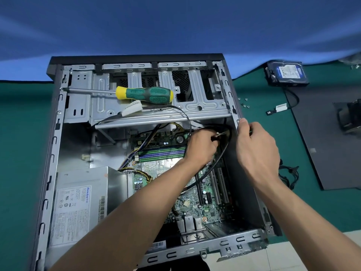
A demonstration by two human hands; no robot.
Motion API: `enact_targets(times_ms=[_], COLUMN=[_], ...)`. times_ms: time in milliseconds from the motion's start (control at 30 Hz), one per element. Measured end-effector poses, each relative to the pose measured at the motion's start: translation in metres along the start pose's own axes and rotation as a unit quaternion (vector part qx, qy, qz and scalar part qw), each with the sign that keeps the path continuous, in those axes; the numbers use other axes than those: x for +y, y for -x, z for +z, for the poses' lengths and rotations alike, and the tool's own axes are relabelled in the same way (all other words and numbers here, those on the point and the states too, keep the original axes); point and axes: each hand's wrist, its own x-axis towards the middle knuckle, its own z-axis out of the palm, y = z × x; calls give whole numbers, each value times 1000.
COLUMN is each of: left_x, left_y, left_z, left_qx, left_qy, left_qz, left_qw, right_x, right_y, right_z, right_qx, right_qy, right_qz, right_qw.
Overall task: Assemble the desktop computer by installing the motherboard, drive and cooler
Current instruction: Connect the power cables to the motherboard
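An open grey steel desktop computer case lies on its side on a green work mat, seen from above by the person working on it. A green printed motherboard already sits on the case floor, with a silver boxed power supply to its left.

The left hand reaches deep into the upper right corner of the board. Its fingers are curled and appear to pinch a small white connector on a black cable, probably to seat it on a board header. The right hand hovers at the case's right wall with fingers curled, its thumb against the metal rim; whether it holds a cable cannot be told, as the fingers hide what is under them. It seems placed there to steady the case or guide the wire.

A screwdriver with a green and yellow handle lies across the silver drive cage, parked within reach. The black hard drive with a blue label waits outside, on the mat to the far right, not yet fitted. A dark cooler rests on a black side panel, also uninstalled. Small silver screws lie loose just beside the case.

Room is tight. The drive cage bar overhangs the board's top edge, cables loop across the corner, and the sharp folded rim stands close by both wrists.
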Motion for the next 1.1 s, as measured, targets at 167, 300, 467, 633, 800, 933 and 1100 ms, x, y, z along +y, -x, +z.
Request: enact_targets(times_ms=[167, 300, 467, 633, 800, 933, 1100], left_x=[-2, 0, 1, 0, -1, -2, 0], left_y=[1, 1, 2, 4, 5, 6, 11], left_z=[0, 1, 3, 5, 7, 7, -2], left_qx=[-17, -17, -3, -11, -1, 5, -39], left_qy=[-18, -46, -84, -101, -99, -94, -47], left_qz=[29, 42, 34, 39, 40, 27, 34], left_qw=[999, 998, 996, 994, 994, 995, 998], right_x=[0, 1, 1, 0, -1, 0, -1], right_y=[0, -1, -2, -1, 0, 0, -1], right_z=[0, 0, 1, 0, 1, 1, 0], right_qx=[1, 0, -1, 1, -4, -1, -4], right_qy=[-2, 0, 1, 5, 13, 19, 26], right_qz=[-3, 0, 7, 4, 2, -2, -4], right_qw=[1000, 1000, 1000, 1000, 1000, 1000, 1000])
